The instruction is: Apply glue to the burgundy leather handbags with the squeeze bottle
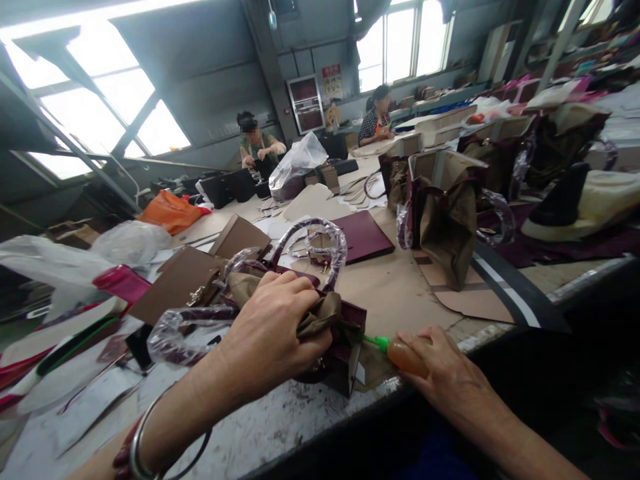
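My left hand (273,327) is closed over the top of a burgundy handbag (345,333) with olive-brown lining fabric bunched under my fingers. The bag's plastic-wrapped handles (320,237) loop up behind the hand. My right hand (440,373) grips a small orange bottle with a green nozzle (395,350), and the nozzle tip touches the bag's side near the table's front edge. A bangle sits on my left wrist.
A brown bag (183,280) and a flat burgundy panel (363,237) lie behind on the worktable (400,287). Upright bags with brown lining (443,213) stand at right. Orange and clear plastic bags lie left. Two people work at the far end.
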Demonstrator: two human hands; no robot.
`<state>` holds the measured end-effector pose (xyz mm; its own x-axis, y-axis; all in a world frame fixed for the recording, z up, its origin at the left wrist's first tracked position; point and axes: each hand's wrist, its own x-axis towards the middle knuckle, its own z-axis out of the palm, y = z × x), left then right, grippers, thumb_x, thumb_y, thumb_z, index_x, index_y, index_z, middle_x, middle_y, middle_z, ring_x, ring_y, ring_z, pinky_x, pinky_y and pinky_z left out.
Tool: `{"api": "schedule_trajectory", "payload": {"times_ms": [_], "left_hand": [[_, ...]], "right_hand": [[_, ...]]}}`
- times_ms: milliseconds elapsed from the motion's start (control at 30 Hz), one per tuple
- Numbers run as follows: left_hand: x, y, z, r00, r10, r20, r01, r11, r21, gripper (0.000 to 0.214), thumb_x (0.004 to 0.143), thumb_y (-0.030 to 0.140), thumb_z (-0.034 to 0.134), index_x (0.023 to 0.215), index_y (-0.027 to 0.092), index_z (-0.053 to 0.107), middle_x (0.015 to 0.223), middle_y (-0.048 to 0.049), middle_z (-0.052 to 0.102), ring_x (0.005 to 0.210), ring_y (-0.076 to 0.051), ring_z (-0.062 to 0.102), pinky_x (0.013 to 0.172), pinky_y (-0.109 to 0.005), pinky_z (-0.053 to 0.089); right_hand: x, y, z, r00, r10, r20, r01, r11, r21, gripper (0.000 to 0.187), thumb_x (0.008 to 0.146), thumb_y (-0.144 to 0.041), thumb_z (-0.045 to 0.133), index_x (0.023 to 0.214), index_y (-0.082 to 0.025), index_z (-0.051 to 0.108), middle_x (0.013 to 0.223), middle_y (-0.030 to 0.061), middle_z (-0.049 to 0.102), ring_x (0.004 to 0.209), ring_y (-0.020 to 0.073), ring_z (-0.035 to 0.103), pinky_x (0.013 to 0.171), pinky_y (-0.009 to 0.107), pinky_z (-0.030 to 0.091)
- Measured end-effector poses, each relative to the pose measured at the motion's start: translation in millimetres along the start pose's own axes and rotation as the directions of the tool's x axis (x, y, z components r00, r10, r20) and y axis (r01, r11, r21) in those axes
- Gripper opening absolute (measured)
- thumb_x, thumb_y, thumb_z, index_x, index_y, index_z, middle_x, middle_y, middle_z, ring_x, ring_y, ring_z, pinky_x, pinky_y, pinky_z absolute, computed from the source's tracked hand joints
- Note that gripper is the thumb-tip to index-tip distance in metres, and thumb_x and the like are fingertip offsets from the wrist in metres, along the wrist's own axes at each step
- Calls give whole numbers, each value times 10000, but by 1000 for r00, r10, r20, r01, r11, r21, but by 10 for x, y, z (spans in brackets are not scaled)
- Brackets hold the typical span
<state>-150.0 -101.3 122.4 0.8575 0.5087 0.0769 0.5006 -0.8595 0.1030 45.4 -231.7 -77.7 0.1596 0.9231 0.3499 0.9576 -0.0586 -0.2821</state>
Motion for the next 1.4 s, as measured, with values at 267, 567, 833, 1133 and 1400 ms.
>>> {"api": "schedule_trajectory", "payload": {"times_ms": [267, 567, 833, 1133, 1400], "left_hand": [[-56, -15, -8, 1000, -14, 13, 13, 1000, 7, 157, 768, 287, 500, 657, 180, 529, 778, -22, 583, 773, -182, 477, 785, -371, 322], [-254, -24, -14, 1000, -25, 19, 26, 999, -26, 163, 792, 284, 497, 667, 183, 518, 774, -17, 572, 755, -171, 463, 753, -350, 318], [-504, 29, -40, 998, -56, 25, 57, 996, -68, 135, 788, 240, 491, 668, 184, 518, 743, -8, 555, 732, -161, 471, 722, -326, 339], [-820, 78, 14, 997, -81, 10, 81, 995, -61, 112, 770, 221, 487, 677, 189, 539, 760, -23, 585, 731, -164, 502, 715, -318, 387], [-1021, 88, 102, 997, -70, -38, 70, 997, -17, 88, 755, 238, 495, 682, 205, 531, 796, -29, 625, 748, -179, 540, 729, -340, 411]], "right_hand": [[-167, -84, -112, 992, -44, 118, 17, 975, 223, 481, 699, -186, 669, 1149, -294, 541, 963, 44, 520, 849, 192, 601, 719, 292, 534], [-117, -70, -144, 999, 8, 52, -16, 988, 155, 460, 684, -231, 705, 1121, -276, 568, 943, 47, 517, 808, 201, 600, 691, 316, 544], [-205, -116, -146, 991, -27, 130, -1, 978, 208, 486, 638, -199, 720, 1094, -299, 588, 955, 27, 535, 831, 183, 603, 682, 273, 539], [-116, -109, -180, 1000, 3, 24, -5, 994, 109, 438, 672, -236, 713, 1096, -246, 605, 931, 57, 521, 809, 215, 597, 672, 333, 546], [-239, -167, -216, 988, -10, 152, -27, 970, 242, 466, 625, -208, 743, 1071, -271, 620, 941, 27, 545, 816, 182, 613, 700, 290, 547]]}}
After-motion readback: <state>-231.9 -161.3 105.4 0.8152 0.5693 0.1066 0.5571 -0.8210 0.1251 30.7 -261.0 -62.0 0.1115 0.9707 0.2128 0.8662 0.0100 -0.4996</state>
